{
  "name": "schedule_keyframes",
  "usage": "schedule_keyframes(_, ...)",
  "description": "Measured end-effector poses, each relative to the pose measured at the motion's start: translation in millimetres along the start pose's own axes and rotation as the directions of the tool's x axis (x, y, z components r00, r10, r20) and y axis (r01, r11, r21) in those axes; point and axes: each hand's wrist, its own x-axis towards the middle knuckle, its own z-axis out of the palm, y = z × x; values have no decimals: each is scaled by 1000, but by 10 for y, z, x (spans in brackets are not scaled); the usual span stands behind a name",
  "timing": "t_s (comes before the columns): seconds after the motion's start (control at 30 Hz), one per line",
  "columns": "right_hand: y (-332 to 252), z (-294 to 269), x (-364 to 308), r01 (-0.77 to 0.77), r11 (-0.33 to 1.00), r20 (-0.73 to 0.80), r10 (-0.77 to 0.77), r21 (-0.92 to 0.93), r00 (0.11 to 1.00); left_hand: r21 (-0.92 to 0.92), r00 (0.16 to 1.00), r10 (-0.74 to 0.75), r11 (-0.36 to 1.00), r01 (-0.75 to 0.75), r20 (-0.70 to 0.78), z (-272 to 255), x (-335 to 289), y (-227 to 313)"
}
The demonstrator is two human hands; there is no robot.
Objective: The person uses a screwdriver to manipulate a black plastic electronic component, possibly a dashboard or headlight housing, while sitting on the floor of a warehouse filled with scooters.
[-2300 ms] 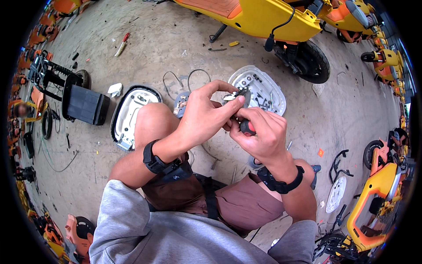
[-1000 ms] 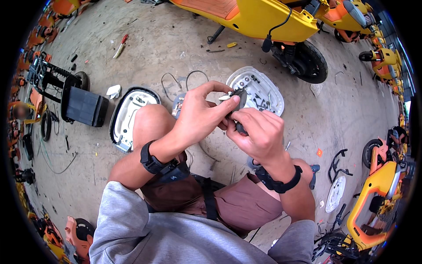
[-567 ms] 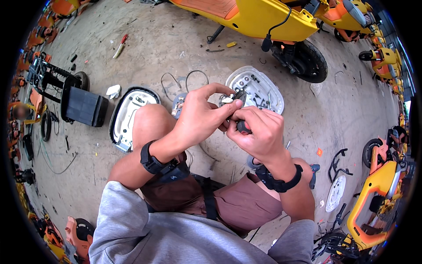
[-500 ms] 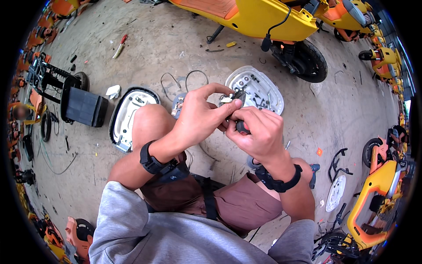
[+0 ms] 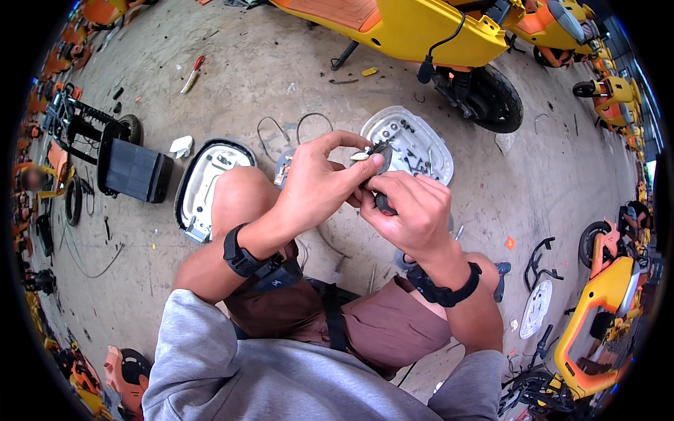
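Note:
My left hand (image 5: 316, 184) pinches a small dark part (image 5: 383, 151) between thumb and fingers; a pale piece shows at its near side. Close against it, my right hand (image 5: 419, 214) is closed around a stubby black handle with a bit of red (image 5: 384, 203), which looks like a screwdriver. Its shaft and tip are hidden by my fingers. Both hands meet above the floor, in front of my knees. Just beyond them lies a white tray-like cover (image 5: 441, 140) with screws and small black parts in it.
Left of my knee lies a white shell with a black rim (image 5: 184, 184). A dark box on a frame (image 5: 133, 170) stands further left. Ahead is a yellow scooter (image 5: 414, 35); a red-handled tool (image 5: 192, 74) and thin cable (image 5: 298, 130) lie on the floor. More scooters line both sides.
The dark part has tilted slightly in my left fingers. The handle in my right hand has turned, showing less red. Both arms stay almost in place.

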Motion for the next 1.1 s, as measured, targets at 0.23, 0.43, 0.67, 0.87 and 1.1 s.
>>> schedule_keyframes(0.23,13,16,-8,-3,1000,4,3,-12,1000,21,1000,-2,1000,2,12,-3,8,-31)
schedule_keyframes(0.43,17,27,-5,-44,998,-12,45,37,999,19,1000,-4,1000,4,12,7,5,-34)
schedule_keyframes(0.67,-1,14,12,2,1000,-23,-3,-16,1000,42,1000,-10,999,10,6,-21,4,-32)
schedule_keyframes(0.87,4,25,16,42,998,-16,-43,-38,999,45,1000,-11,999,11,12,-22,3,-18)
schedule_keyframes(1.1,-4,14,0,-116,991,12,116,73,993,63,1000,-5,998,4,16,-5,2,-48)
